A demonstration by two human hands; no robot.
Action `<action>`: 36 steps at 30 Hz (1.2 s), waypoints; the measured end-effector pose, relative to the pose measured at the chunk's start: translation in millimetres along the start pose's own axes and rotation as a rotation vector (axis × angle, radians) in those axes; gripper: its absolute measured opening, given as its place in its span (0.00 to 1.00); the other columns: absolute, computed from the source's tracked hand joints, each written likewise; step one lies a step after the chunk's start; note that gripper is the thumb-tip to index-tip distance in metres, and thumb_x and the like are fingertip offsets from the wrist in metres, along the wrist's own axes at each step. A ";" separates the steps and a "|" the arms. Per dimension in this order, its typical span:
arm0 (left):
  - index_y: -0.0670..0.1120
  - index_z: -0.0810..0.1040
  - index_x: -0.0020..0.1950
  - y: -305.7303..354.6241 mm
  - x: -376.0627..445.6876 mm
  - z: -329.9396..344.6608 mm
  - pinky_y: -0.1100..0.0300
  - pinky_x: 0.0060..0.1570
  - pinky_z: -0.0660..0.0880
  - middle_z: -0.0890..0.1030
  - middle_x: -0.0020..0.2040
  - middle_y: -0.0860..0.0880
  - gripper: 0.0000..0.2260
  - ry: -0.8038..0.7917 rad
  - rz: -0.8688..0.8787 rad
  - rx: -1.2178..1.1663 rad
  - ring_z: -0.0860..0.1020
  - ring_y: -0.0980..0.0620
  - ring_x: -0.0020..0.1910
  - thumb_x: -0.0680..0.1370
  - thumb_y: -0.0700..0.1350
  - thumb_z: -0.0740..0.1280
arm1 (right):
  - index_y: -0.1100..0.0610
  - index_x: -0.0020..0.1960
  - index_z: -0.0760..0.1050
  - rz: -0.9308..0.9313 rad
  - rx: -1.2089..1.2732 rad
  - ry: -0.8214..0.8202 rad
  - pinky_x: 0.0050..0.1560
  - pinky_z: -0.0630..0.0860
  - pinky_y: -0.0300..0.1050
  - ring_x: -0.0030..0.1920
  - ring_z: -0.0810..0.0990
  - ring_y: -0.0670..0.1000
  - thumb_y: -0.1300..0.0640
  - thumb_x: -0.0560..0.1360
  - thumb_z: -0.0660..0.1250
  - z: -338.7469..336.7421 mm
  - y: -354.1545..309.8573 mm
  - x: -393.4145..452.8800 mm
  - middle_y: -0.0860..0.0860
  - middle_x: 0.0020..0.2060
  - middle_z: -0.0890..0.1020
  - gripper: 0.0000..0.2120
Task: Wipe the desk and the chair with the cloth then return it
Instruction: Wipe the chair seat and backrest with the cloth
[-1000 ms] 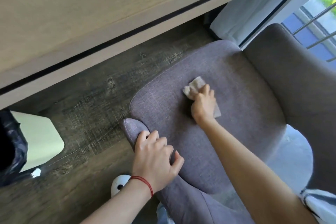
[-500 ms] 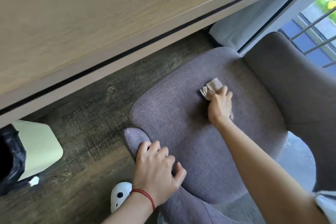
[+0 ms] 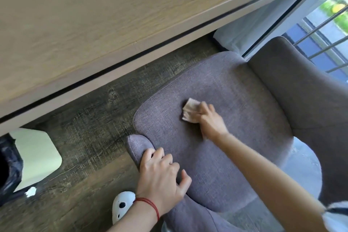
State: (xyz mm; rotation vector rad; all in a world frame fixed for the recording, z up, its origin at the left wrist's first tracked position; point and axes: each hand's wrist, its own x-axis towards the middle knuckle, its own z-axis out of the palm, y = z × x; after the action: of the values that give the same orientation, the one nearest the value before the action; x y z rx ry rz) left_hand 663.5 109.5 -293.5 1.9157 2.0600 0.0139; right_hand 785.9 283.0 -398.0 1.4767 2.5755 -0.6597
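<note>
A grey fabric chair [image 3: 235, 103] fills the middle and right of the view. My right hand [image 3: 211, 120] presses a small beige cloth [image 3: 190, 109] flat on the middle of the seat; part of the cloth is hidden under my fingers. My left hand [image 3: 162, 177] grips the chair's near armrest [image 3: 136, 145], and a red string is round that wrist. The light wooden desk [image 3: 79, 17] spans the top and left, its edge running above the chair.
Dark wood flooring [image 3: 90, 124] lies between desk and chair. A pale green bin with a black liner [image 3: 35, 154] stands at the left edge, a white scrap beside it. A white slipper [image 3: 121, 205] is below my left wrist. A curtain and window railing are at top right.
My right hand has slid the cloth across the seat, first toward the backrest, then back left to the middle. My left hand has stayed on the armrest.
</note>
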 end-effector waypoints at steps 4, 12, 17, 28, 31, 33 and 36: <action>0.48 0.74 0.22 -0.2 2.2 1.4 0.53 0.43 0.63 0.75 0.24 0.51 0.16 0.016 -0.004 0.003 0.74 0.48 0.32 0.67 0.54 0.62 | 0.58 0.60 0.74 0.513 0.149 0.252 0.55 0.72 0.57 0.60 0.68 0.64 0.66 0.72 0.62 -15.9 10.2 26.9 0.62 0.60 0.68 0.18; 0.48 0.72 0.21 -2.1 0.9 2.7 0.53 0.42 0.64 0.75 0.24 0.50 0.16 0.031 0.007 -0.030 0.74 0.47 0.31 0.67 0.52 0.62 | 0.47 0.67 0.70 -0.060 -0.100 0.133 0.49 0.73 0.54 0.56 0.68 0.62 0.59 0.73 0.65 -17.1 12.3 -4.9 0.58 0.55 0.71 0.23; 0.48 0.72 0.21 -1.4 0.6 3.7 0.53 0.42 0.64 0.74 0.24 0.51 0.16 0.033 0.010 -0.033 0.73 0.47 0.32 0.68 0.52 0.62 | 0.51 0.65 0.73 0.329 -0.068 0.245 0.57 0.69 0.56 0.60 0.65 0.63 0.60 0.76 0.60 -18.7 7.4 26.5 0.59 0.64 0.68 0.18; 0.49 0.70 0.21 -1.0 0.4 1.3 0.53 0.42 0.64 0.73 0.23 0.51 0.16 0.051 0.017 -0.046 0.73 0.47 0.31 0.67 0.52 0.62 | 0.55 0.40 0.69 0.151 0.153 0.357 0.38 0.70 0.42 0.39 0.75 0.51 0.49 0.72 0.68 -20.6 1.0 -7.9 0.52 0.34 0.77 0.11; 0.49 0.70 0.21 -1.1 1.5 3.0 0.54 0.42 0.64 0.73 0.24 0.52 0.16 0.063 0.022 -0.057 0.73 0.48 0.31 0.68 0.51 0.62 | 0.53 0.45 0.75 0.353 0.264 0.436 0.49 0.69 0.49 0.47 0.72 0.54 0.54 0.73 0.65 -26.8 7.3 21.4 0.52 0.44 0.73 0.03; 0.49 0.71 0.21 -2.1 1.0 4.5 0.54 0.42 0.64 0.74 0.24 0.51 0.15 0.051 0.024 -0.044 0.73 0.48 0.31 0.68 0.51 0.62 | 0.53 0.57 0.79 0.305 0.151 0.325 0.55 0.70 0.54 0.52 0.69 0.59 0.62 0.75 0.62 -10.7 0.4 25.5 0.56 0.52 0.74 0.14; 0.49 0.72 0.21 -3.2 0.5 3.3 0.54 0.41 0.63 0.74 0.24 0.51 0.15 0.037 0.024 -0.023 0.73 0.48 0.31 0.68 0.51 0.62 | 0.50 0.60 0.79 0.271 0.247 0.277 0.55 0.71 0.51 0.52 0.69 0.60 0.61 0.74 0.63 5.8 -13.6 7.5 0.57 0.53 0.76 0.17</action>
State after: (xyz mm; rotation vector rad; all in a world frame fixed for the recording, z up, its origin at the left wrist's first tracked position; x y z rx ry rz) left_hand 661.2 108.9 -297.4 1.9407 2.0514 0.0786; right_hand 769.8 280.7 -401.1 2.0849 2.4772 -0.8079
